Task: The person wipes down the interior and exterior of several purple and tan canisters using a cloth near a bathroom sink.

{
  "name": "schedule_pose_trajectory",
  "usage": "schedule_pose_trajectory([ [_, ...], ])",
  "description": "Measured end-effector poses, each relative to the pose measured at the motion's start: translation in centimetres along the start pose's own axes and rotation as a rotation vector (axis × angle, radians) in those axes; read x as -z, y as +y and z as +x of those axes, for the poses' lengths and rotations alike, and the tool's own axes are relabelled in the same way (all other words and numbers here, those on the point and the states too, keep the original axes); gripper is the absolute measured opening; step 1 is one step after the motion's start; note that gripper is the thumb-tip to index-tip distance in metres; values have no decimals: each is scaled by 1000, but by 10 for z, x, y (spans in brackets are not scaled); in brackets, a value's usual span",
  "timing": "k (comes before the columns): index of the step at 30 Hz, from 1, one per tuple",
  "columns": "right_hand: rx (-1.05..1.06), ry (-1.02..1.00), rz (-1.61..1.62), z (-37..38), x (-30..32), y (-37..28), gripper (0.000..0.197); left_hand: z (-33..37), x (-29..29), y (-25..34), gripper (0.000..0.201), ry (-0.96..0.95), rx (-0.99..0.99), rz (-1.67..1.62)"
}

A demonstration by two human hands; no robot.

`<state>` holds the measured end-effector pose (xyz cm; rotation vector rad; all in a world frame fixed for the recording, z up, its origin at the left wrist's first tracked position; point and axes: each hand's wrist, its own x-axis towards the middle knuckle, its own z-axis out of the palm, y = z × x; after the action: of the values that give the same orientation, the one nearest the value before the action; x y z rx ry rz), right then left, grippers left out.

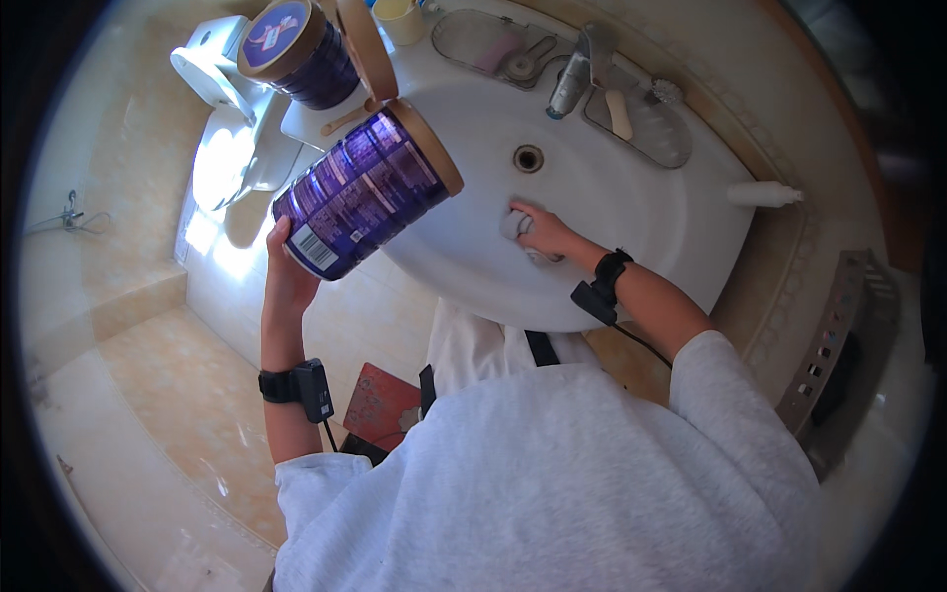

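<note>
My left hand [284,264] is wrapped round the base of a purple canister [363,197]. The canister is tilted, its brown-rimmed mouth toward the upper right over the basin's left edge. A brown hinged lid [365,47] stands swung up from that rim; what is inside the canister is hidden. Low in the white sink basin [631,217], below the drain, my right hand [545,233] is closed on a small pale grey cloth-like thing [512,225]. Its exact kind is unclear. Each wrist wears a black strap with a small box.
A second purple canister [321,81] stands at the back left, near a tan scoop [347,118] and a yellow cup [400,22]. Behind the basin are a faucet [580,77] and two trays with small items. A white bottle [762,193] lies rightward; a toilet [225,163] is leftward.
</note>
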<state>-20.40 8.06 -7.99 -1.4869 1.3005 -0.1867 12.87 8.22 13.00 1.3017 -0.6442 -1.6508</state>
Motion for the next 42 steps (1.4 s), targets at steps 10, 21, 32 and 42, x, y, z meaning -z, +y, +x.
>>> schedule_pose_trajectory([
  [10,-380,143,962,-30,46,-60,45,22,16,-7,55,-134,63,-33],
  [21,-102,162,-169,-67,-28,-33,49,42,25,-13,62,-265,140,3],
  [32,-140,250,-7,-74,-52,-82,41,60,20,-6,59,-373,150,25],
  [42,0,772,368,-79,30,-155,18,65,14,-8,59,-416,226,-42],
])
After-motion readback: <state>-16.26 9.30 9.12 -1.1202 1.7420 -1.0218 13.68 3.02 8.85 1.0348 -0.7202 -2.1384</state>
